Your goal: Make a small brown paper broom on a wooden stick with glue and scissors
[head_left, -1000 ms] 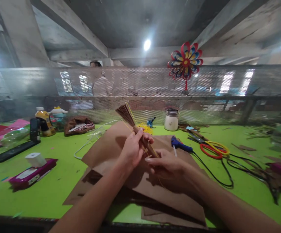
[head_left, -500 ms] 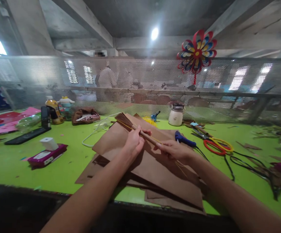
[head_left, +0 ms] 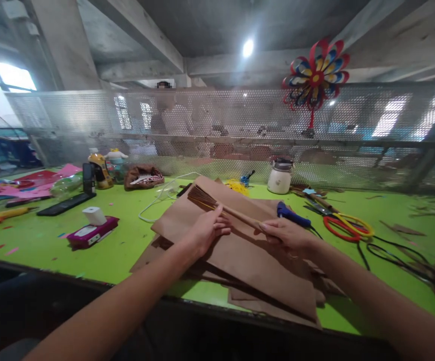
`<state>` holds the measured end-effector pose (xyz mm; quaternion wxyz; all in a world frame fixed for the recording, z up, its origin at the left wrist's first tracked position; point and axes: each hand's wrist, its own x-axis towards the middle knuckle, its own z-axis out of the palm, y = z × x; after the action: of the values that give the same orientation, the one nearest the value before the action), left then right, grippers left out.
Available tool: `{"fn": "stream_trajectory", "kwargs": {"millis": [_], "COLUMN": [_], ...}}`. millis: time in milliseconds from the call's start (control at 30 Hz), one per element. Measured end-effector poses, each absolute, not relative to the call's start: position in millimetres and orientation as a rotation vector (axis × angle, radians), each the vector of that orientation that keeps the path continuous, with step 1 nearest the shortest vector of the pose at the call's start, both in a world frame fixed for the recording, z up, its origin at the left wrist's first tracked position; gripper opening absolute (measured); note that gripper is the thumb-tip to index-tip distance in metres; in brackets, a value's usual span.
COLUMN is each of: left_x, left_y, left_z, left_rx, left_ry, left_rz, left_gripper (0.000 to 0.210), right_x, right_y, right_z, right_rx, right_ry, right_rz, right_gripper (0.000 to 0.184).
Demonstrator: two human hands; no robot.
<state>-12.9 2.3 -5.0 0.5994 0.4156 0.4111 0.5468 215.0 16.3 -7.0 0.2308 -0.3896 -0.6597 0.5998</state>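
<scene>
A small broom [head_left: 240,214] with brown bristles and a light brown handle lies slantwise between my hands, above the brown paper sheets [head_left: 255,271]. At its neck is my left hand [head_left: 208,233], with thumb and loosely curled fingers around the handle's upper part. A thin yellow thread [head_left: 205,204] runs along the bristles by my left thumb. Near the lower end, my right hand [head_left: 283,235] pinches the handle between thumb and fingers. Just beyond it lies a blue glue gun [head_left: 292,215].
On the green table [head_left: 127,240] sit a purple box [head_left: 93,234] with a white adapter, a phone [head_left: 65,203] and a white jar [head_left: 279,178]. Red and yellow scissors [head_left: 343,225] lie at right. A perforated metal screen [head_left: 217,115] stands behind, a person beyond it.
The view has swung slightly left. My left hand's fingers have loosened around the neck, and more of the handle shows. The thread ends below my right hand no longer show.
</scene>
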Motion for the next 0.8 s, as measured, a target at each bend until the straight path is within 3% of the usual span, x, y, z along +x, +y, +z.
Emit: {"fn": "stream_trajectory", "kwargs": {"millis": [100,267,400,467,533,633,800], "left_x": [-31.8,-44.1,-20.9,-7.9,-0.4,-0.4,-8.9], "left_y": [-24.1,-46.3,-38.6,-28.5,-17.5,-4.9,1.8], "left_z": [-0.9,38.3,58.5,54.7,46.1,34.6,24.2], "left_rx": [1.266,2.187,2.860,2.950,2.928,2.875,2.778], "left_ry": [1.162,1.303,1.149,1.151,1.139,1.165,1.155], "left_rz": [1.177,1.355,0.700,0.314,0.022,-0.033,0.014], "left_gripper": [0.018,0.023,0.053,0.058,0.049,0.023,0.018], "right_x": [232.1,245.4,243.3,243.6,246.2,251.5,254.9], "right_y": [11.2,3.7,2.1,1.9,1.5,0.7,2.9], "right_z": [-17.2,-22.7,-21.4,-21.9,-23.0,-24.4,-27.9], "right_rx": [-1.027,-0.989,-0.947,-0.946,-0.969,-0.976,-0.935], "right_ry": [-1.771,-1.799,-1.868,-1.881,-1.877,-1.838,-1.741], "right_rz": [1.765,1.810,1.829,1.844,1.860,1.908,1.994], "right_gripper": [0.045,0.041,0.037,0.037,0.038,0.039,0.034]}}
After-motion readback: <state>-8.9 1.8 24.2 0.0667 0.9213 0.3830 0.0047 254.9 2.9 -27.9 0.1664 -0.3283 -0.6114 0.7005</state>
